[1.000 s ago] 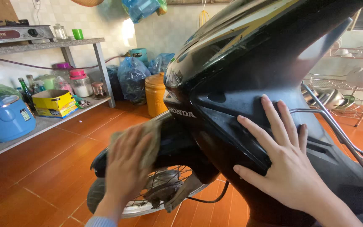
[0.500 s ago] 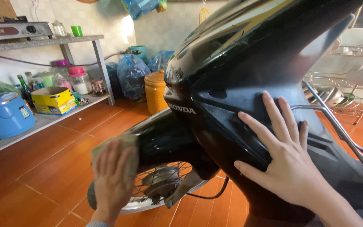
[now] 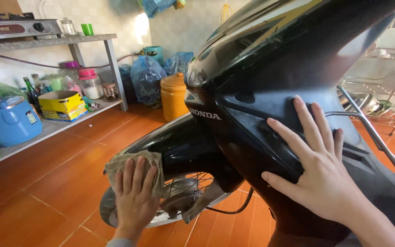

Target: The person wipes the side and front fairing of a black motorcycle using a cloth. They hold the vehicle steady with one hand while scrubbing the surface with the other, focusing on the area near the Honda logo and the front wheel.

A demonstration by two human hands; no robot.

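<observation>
The left hand [image 3: 135, 197] presses a folded, dirty beige cloth [image 3: 136, 165] flat under spread fingers against the glossy black front fender [image 3: 179, 144], just above the spoked wheel [image 3: 181, 190]. It seems pressed, not gripped. The right hand [image 3: 322, 176] lies open and empty on the black side panel [image 3: 270, 114], probably steadying the scooter.

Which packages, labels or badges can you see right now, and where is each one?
Yellow cardboard box: lower shelf at left, rectangular, open top, blue side panel.
Label on blue rice cooker: small pale rectangle on the cooker's front, lower shelf.
Badge on scooter front panel: small silver lettering on black, left of the right hand.
Strip on gas stove: top shelf, dark red band.
</observation>
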